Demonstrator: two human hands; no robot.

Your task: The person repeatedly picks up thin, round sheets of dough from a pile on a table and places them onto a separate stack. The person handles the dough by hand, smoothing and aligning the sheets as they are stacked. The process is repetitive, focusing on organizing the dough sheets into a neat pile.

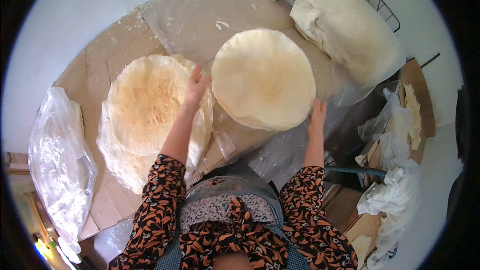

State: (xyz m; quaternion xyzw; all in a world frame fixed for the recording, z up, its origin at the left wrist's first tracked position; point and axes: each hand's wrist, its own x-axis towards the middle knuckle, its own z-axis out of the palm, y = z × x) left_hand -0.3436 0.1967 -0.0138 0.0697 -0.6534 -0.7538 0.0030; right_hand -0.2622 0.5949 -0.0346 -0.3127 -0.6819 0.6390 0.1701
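A pale round stack of thin flatbreads (264, 78) lies on the covered table in front of me, lightly browned near its middle. Beside its left edge is my left hand (198, 86), slightly blurred, thumb and fingers apart. My right hand (318, 114) is at the stack's lower right edge, its fingertips seeming to touch the rim. Neither hand visibly grips the bread. Under my left forearm sits a second, less even pile of flatbreads (146, 101), with browner patches on top. The forearm hides part of that pile's right side.
Clear plastic sheeting (187, 11) and cardboard (108, 54) cover the table. A large cloth-wrapped bundle (337, 26) lies at the back right, and a plastic bag (62, 157) at the left. Right of me, a shelf (422, 120) holds bread and plastic near a metal bar (356, 171).
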